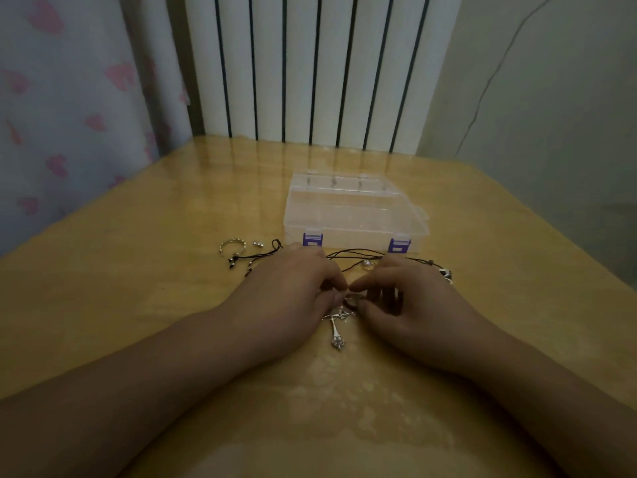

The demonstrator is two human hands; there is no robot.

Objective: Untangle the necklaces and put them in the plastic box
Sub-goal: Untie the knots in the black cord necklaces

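Both hands, the left hand (303,284) and right hand (406,298), are resting on the tabletop (138,305), fingers pinching the tangled necklaces (348,298) above a cross pendant (337,327).

Black-cord necklaces (358,252) lie tangled on the wooden surface (138,305), a silver cross pendant (337,327) lying flat nearest the camera, just in front of a closed clear plastic box (355,215) with purple latches.

We see a dim, murky indoor scene: faint glare streaks the glossy worktop (206,188) at its far edge, wide-angle bending curves its sides, and detail stays soft throughout.
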